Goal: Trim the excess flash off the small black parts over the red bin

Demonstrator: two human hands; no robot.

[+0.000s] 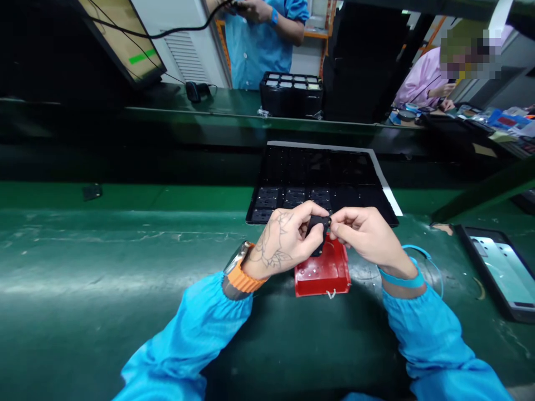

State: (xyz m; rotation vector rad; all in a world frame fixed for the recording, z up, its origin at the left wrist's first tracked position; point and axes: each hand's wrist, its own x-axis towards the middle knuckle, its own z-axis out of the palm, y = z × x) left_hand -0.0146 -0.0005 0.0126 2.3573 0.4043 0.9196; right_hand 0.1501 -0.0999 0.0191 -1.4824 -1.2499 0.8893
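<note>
My left hand [284,239] and my right hand [368,236] meet above a red fixture block [324,275] on the green bench. Together they pinch a small black part [318,225] between their fingertips. Left thumb and forefinger close on its left side, right fingers close on its right side. An orange-strapped watch sits on my left wrist, a blue wrist strap with a coiled cord on my right. Just beyond my hands lies a black compartment tray [321,178] with several small black parts in its near row.
A flat device in a dark frame [499,270] lies at the right. Across the far bench stand a black crate of parts [291,93], a monitor [121,42] and a scanner [194,90]. One person in blue stands there; another in pink sits at right.
</note>
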